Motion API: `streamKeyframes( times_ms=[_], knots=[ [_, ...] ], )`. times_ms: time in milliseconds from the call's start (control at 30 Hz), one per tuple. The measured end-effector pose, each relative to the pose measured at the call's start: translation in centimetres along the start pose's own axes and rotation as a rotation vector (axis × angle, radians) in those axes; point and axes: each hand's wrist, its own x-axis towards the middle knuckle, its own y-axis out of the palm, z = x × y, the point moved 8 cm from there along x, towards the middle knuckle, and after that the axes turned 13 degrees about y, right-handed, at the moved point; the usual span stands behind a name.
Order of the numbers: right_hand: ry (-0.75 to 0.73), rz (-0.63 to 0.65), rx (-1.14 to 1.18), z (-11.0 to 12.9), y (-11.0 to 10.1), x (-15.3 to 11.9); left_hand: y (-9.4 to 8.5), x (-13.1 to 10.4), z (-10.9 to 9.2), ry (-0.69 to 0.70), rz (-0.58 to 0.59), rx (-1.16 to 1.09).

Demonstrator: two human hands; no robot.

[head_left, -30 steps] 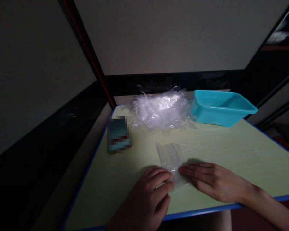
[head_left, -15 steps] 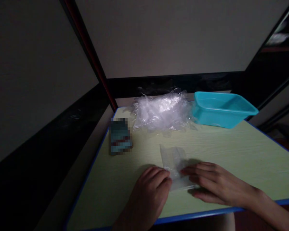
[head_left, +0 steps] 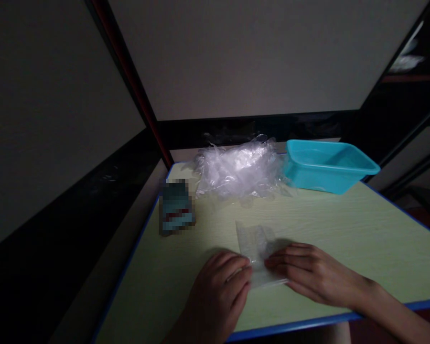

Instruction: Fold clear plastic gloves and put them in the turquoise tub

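As the right hand point(head_left: 317, 274) draws its fingers closer together, thumb now tucked from view, the left hand point(head_left: 220, 291) opens its curl a little, and here's the clear plastic piece point(head_left: 254, 239) between them, lying towards the near edge of the table point(head_left: 347, 229). The hands are apart from each other: left fingers bent at the plastic's left side, right fingertips down on its right. Is either one pinching it? Can't tell from here. The piece has barely shifted, so this reads as steadying or smoothing, its far end showing beyond the fingers. Up along the far edge sits the crumpled heap of clear plastic point(head_left: 240, 167), unmoved, with the turquoise basin point(head_left: 318, 179) just beside it near the far right corner, and a blurred-out dark item point(head_left: 177, 205) by the left edge.
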Motion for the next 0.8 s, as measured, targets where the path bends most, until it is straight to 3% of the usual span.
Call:
streamKeyframes(
  times_ms=[367, 600, 800],
  knots=[
    [0.226, 0.109, 0.229, -2.1, 0.1, 1.0, 0.4, -1.6, 2.8, -0.252, -0.069, -0.044],
    [0.429, 0.165, 0.346, -4.0, 0.3, 2.2, 0.6, -2.1, 3.2, -0.323, -0.06, -0.097],
    [0.601, 0.171, 0.667, -5.6, 1.2, 2.9, 1.3, -2.5, 4.2, -0.461, -0.097, -0.184]
  ],
)
